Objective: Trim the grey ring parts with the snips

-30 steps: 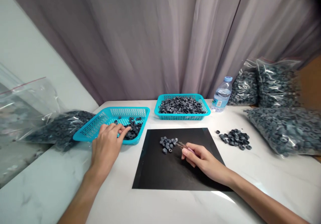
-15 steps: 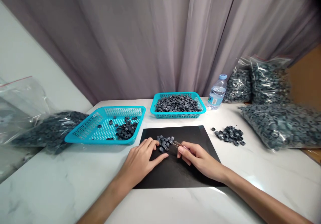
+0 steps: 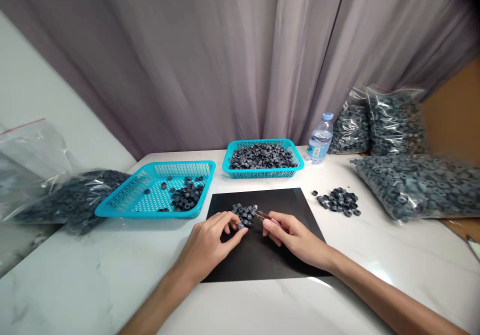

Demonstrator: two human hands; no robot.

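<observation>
A small pile of dark grey ring-like pieces (image 3: 245,214), some with a hole showing, lies on a black mat (image 3: 262,255). At the pile's near left edge, my left hand (image 3: 215,237) pinches one grey ring-like piece (image 3: 240,226) between thumb and fingers. My right hand (image 3: 288,232) is closed around a pair of tweezers (image 3: 268,218), which points left. The tweezers' tips reach the pile's right side; whether they grip a piece is too small to tell.
A turquoise basket (image 3: 123,202) at left holds some pieces; another basket (image 3: 262,175) behind the mat is full. Loose pieces (image 3: 339,201) lie right of the mat. Filled plastic bags (image 3: 420,190) and a water bottle (image 3: 320,140) stand at right, another bag (image 3: 90,190) at far left.
My left fingers have drawn together, from lying spread beside the pile to pinching one piece. The tweezers stay by the pile's right side. The whole view has shifted slightly.
</observation>
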